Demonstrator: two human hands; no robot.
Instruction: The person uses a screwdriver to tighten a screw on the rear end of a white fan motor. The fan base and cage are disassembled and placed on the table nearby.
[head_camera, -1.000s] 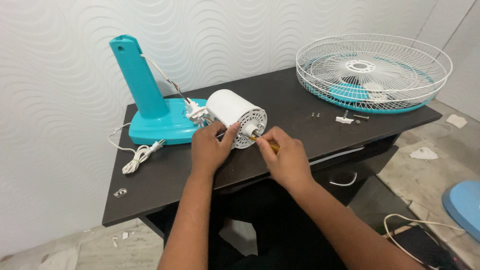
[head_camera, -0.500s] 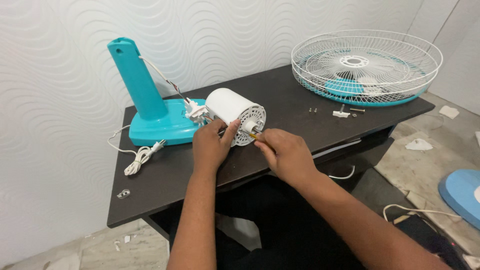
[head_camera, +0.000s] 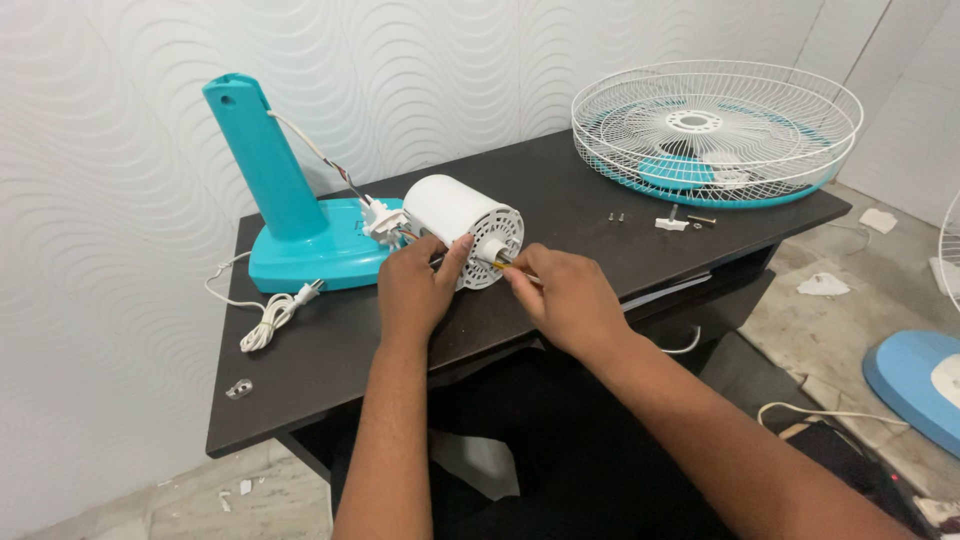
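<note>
A white cylindrical fan motor (head_camera: 455, 225) lies on its side on the dark table (head_camera: 330, 350), wired to a turquoise fan stand (head_camera: 285, 200) behind it. My left hand (head_camera: 420, 290) steadies the motor's vented front face, thumb up against it. My right hand (head_camera: 565, 300) grips a small screwdriver (head_camera: 512, 268) whose tip meets the motor's front by the shaft. Both forearms reach in from the bottom of the view.
A white wire fan guard (head_camera: 715, 130) with turquoise blades inside rests at the table's far right. Small screws and a white part (head_camera: 672, 221) lie in front of it. A coiled white power cord (head_camera: 270, 315) lies at the left. A blue fan base (head_camera: 920, 375) sits on the floor.
The view has shifted a little. My right hand has edged closer to the motor's front face; my left hand keeps its hold.
</note>
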